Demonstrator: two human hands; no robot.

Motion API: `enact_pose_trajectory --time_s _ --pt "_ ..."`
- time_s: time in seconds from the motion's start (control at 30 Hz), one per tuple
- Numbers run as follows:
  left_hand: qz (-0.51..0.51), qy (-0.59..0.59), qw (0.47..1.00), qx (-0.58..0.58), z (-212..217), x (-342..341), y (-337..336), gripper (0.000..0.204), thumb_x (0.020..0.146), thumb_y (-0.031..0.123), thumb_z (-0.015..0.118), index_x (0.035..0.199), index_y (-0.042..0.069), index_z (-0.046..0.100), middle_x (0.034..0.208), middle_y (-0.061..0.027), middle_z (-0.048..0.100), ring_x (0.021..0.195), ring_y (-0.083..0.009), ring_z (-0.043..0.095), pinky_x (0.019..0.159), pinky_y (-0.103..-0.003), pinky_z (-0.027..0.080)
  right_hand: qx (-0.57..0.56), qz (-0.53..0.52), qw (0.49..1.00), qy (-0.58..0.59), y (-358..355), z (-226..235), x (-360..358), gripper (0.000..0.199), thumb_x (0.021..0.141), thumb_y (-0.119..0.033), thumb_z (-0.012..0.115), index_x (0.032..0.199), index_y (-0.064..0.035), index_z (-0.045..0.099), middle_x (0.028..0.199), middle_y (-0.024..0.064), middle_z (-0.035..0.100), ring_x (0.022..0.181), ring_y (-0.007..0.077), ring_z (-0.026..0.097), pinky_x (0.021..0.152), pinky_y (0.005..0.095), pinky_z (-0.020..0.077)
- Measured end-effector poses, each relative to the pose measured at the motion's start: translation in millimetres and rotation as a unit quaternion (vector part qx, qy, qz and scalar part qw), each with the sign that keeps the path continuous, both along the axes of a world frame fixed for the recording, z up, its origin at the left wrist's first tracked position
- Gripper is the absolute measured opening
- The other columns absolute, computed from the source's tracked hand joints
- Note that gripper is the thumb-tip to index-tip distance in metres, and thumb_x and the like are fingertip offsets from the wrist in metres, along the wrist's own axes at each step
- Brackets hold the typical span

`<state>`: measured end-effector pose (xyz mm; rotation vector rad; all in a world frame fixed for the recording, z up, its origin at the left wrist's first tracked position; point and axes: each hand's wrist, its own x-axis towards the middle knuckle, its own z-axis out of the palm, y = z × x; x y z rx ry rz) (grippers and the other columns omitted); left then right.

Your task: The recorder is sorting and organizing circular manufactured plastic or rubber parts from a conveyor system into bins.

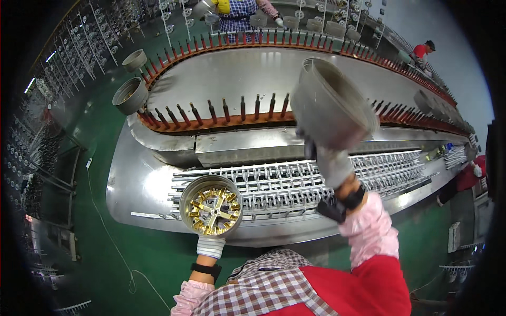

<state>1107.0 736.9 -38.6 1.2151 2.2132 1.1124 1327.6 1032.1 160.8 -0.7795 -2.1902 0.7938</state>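
Over the worktop [138,181]: two-handed hold.
Left hand [211,246] grips drum [184,205] of gold parts [215,211], fingers hidden; right hand [332,162] curls around grey cylinder [322,115].

Bright, glare on steel bench [138,181], bent fisheye edges, black corners, raised grey cylinder [327,110] blurred

No lettering, label, brand, number or sign can be read anywhere here.
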Motion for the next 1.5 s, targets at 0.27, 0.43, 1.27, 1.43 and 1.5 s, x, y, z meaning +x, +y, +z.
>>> enact_pose_trajectory --time_s 0.27,0.43,1.27,1.43,1.5 --pt "-0.099 0.185 0.973 -0.095 19 -4 20 0.026 0.079 0.019 0.05 0.102 0.009 0.054 0.105 -0.0084 0.057 0.1 -0.0252 0.05 0.088 -0.035 0.039 0.054 -0.106 0.989 -0.093 -112 -149 31 0.021 0.08 -0.014 0.047 0.098 -0.0089 0.055 0.1 0.011 0.056 0.096 0.0254 0.051 0.084 0.0382 0.0386" --pt "-0.026 0.23 0.97 -0.072 56 13 21 0.023 0.081 0.021 0.046 0.097 0.009 0.057 0.1 -0.008 0.059 0.097 -0.0229 0.052 0.083 -0.037 0.041 0.085 -0.121 0.98 -0.131 -123 -178 16 0.023 0.082 -0.015 0.045 0.102 -0.0092 0.053 0.099 0.0107 0.057 0.097 0.0237 0.051 0.083 0.0361 0.0403" --pt "0.131 -0.045 0.949 0.284 57 84 12 0.033 0.08 0.01 0.053 0.109 -0.001 0.044 0.1 -0.0128 0.053 0.091 -0.024 0.05 0.085 -0.032 0.036 0.018 -0.091 0.977 -0.192 -138 -175 15 0.024 0.077 -0.013 0.044 0.097 -0.0039 0.053 0.088 0.0145 0.057 0.087 0.0298 0.052 0.085 0.0395 0.0387" --pt "-0.083 -0.2 0.94 0.264 17 120 33 0.024 0.081 0.014 0.052 0.103 0.003 0.05 0.076 -0.0047 0.053 0.052 -0.0105 0.047 0.05 -0.023 0.042 -0.082 -0.019 0.97 -0.229 -129 -168 22 0.024 0.076 -0.013 0.044 0.095 -0.0028 0.053 0.085 0.0158 0.057 0.085 0.0307 0.052 0.086 0.0403 0.0383" --pt "-0.131 -0.129 0.946 0.268 5 126 53 0.024 0.081 0.012 0.054 0.103 0.005 0.05 0.077 -0.0049 0.052 0.055 -0.0104 0.048 0.051 -0.024 0.044 -0.068 0.08 0.959 -0.263 -126 -172 32 0.028 0.075 -0.015 0.046 0.1 -0.0035 0.053 0.095 0.0183 0.055 0.092 0.0344 0.051 0.085 0.0417 0.0387"
